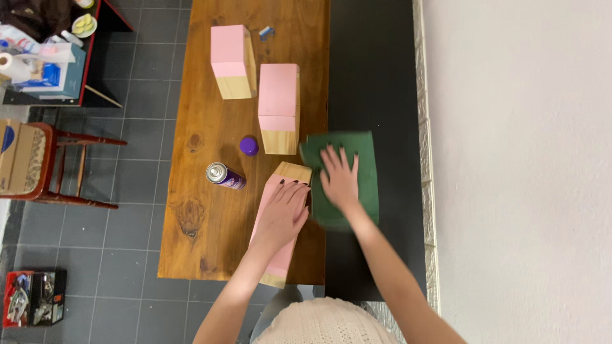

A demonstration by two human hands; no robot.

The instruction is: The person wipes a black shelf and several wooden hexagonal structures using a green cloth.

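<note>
Green cloth (pixel 357 185) blurred at its edges, middle covered by right hand (pixel 340 178). Pink block (pixel 278 220) partly hidden under left hand (pixel 284 213). Small blue item (pixel 266 32) on worktop (pixel 204 210) too small to identify. Chair (pixel 38 162) and box of clutter (pixel 32 297) cut off at left edge.

Your left hand (pixel 282 213) lies flat on the pink wooden block (pixel 278 242); your right hand (pixel 340 178) presses the green cloth (pixel 363 159), beside the purple spray can (pixel 225 175).
</note>
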